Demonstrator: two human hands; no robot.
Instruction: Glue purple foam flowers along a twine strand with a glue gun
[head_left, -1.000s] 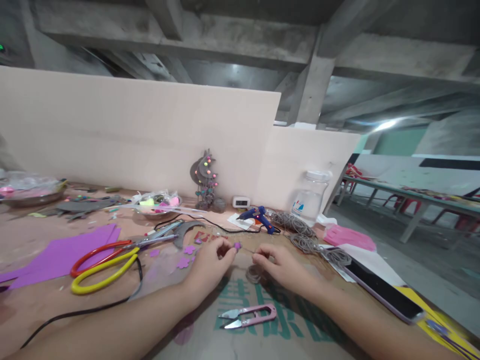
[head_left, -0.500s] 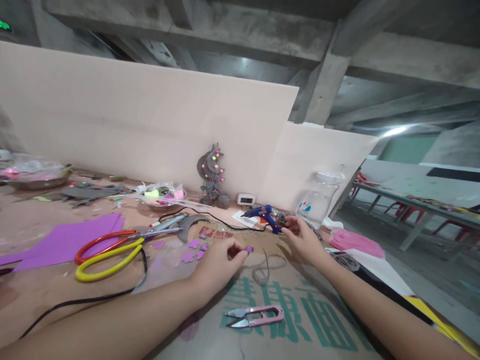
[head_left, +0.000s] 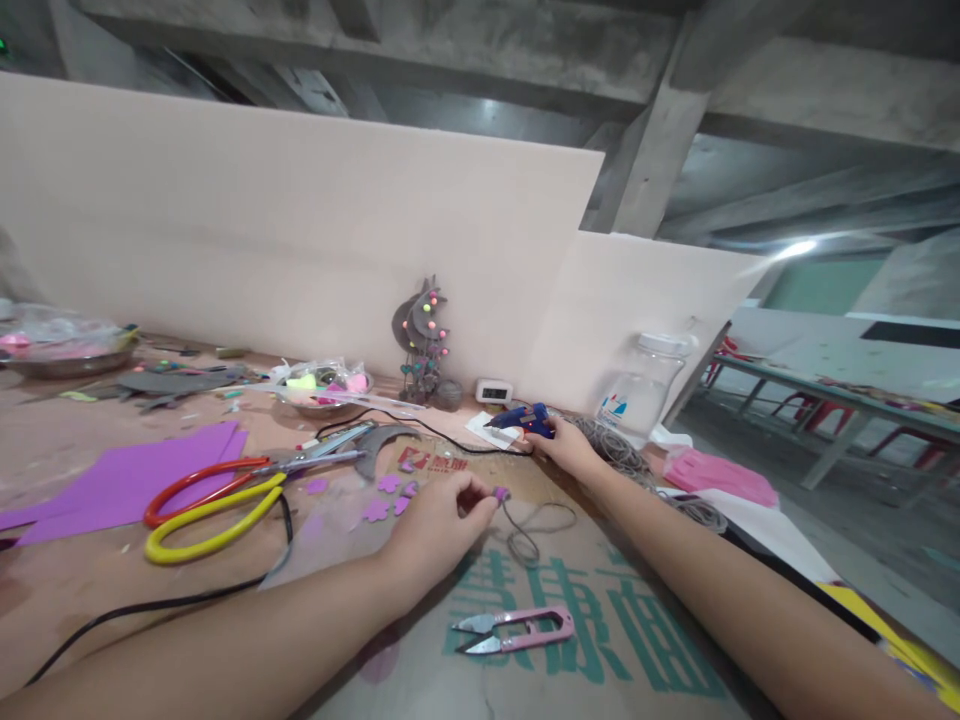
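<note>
Between the fingertips of my left hand is a small purple felt piece, with a thin grey cord trailing from it over the cardboard. My right hand is wrapped round the handle of a blue glue gun, whose nozzle points left above a white paper. Several purple flower cutouts lie left of my left hand. Pink thread snips rest on the printed cardboard nearer to me.
Scissors with red and yellow handles lie at left by purple felt sheets. Behind stand a decorated grey moon ornament, a small white clock and a clear plastic jug. A black cable crosses the left side.
My right hand has moved left and closed round the glue gun's handle, where before it was beside it with fingers apart. My left hand stays in place with the purple piece.
</note>
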